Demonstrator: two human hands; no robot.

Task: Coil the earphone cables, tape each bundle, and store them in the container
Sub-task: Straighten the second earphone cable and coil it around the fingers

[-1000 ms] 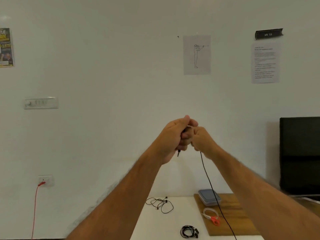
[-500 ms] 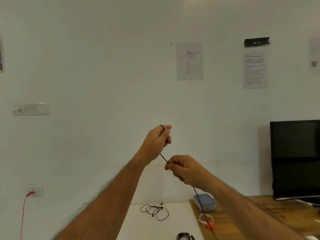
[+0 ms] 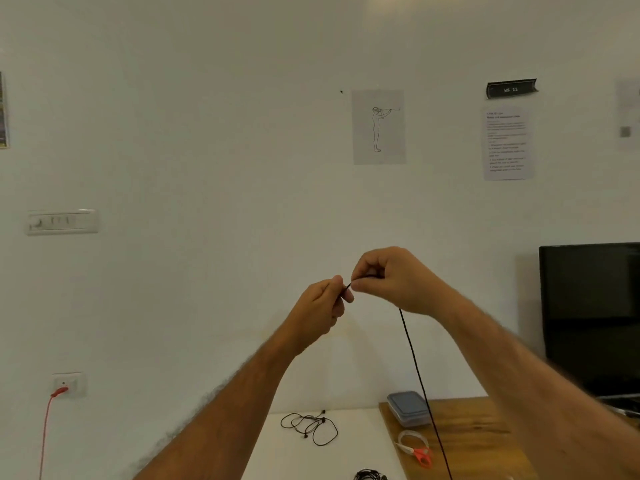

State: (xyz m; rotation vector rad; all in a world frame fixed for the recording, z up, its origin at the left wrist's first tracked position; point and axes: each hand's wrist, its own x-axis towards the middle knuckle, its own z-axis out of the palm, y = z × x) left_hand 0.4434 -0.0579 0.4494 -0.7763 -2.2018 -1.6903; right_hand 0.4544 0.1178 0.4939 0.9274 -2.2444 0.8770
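Observation:
Both hands are raised in front of the white wall, gripping one black earphone cable (image 3: 414,362). My left hand (image 3: 320,306) pinches its upper end, and my right hand (image 3: 391,280) pinches it just to the right, fingertips almost touching. From the right hand the cable hangs down past the frame's bottom edge. On the white table lies a loose tangled earphone (image 3: 310,426). Another dark earphone bundle (image 3: 369,475) shows at the bottom edge. A grey lidded container (image 3: 408,408) sits on the wooden board (image 3: 478,441), with a clear tape roll (image 3: 412,441) nearby.
Red-handled scissors (image 3: 422,457) lie on the board beside the tape. A black monitor (image 3: 592,317) stands at the right. The wall carries papers, a switch plate (image 3: 62,221) and a socket with a red cord (image 3: 45,434) at the lower left.
My right hand rose from below the left hand to beside it, bringing cable up with it. The hands are now nearly touching. The view shifted slightly.

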